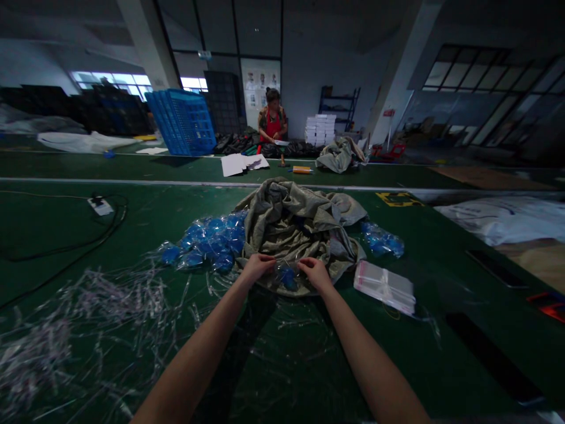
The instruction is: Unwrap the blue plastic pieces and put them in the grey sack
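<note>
Between my two hands is a small clear plastic bag (288, 275) with a blue item inside. My left hand (258, 268) pinches its left upper edge, and my right hand (315, 272) pinches the right one. Just behind the bag lies an open, rumpled grey-green cloth sack (286, 203), its folds rolled back; what lies deep in it is too dark to tell. A heap of bagged blue items (212, 238) rests left of the sack, with a smaller group (383, 240) at its right. Near my right hand is a stack of flat clear bags (384, 287), tied round with a strip.
Torn clear plastic strips (119, 300) litter the green table's left side. A power strip (100, 206) with black cables lies farther left. Dark phone-like slabs (494, 356) are at right. Across the tables, a person in a red apron (272, 125) works near blue crates (180, 121).
</note>
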The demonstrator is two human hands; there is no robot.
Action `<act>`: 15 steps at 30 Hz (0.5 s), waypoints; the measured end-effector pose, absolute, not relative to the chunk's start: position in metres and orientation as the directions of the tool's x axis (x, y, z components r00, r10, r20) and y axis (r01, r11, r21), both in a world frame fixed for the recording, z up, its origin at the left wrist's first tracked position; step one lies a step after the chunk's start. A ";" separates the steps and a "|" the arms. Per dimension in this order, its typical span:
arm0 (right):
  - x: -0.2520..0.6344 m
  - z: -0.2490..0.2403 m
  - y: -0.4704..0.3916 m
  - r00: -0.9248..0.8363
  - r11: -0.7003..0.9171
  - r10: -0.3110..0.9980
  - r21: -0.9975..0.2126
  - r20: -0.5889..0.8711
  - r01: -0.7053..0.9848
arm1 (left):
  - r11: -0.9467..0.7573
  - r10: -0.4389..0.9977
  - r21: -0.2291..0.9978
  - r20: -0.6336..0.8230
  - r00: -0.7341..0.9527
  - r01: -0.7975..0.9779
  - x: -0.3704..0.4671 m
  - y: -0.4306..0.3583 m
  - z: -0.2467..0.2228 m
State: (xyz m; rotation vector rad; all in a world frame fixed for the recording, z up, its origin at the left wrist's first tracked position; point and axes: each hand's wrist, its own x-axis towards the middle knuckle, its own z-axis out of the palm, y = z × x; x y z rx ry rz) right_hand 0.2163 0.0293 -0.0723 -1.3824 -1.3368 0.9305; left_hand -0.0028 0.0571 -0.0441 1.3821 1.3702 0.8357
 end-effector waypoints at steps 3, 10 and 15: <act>0.218 -0.074 0.030 0.114 0.090 0.985 -0.956 0.126 0.280 | 0.107 0.980 0.949 -0.150 0.128 0.296 -0.004 0.057 -0.046; 0.218 -0.075 0.021 0.128 0.188 0.960 -0.915 0.247 0.357 | 0.130 0.983 0.968 -0.154 0.099 0.216 -0.010 0.049 -0.048; 0.215 -0.075 0.017 0.142 0.207 0.949 -0.896 0.281 0.392 | 0.360 0.914 0.915 -0.385 0.129 0.181 -0.012 0.057 -0.036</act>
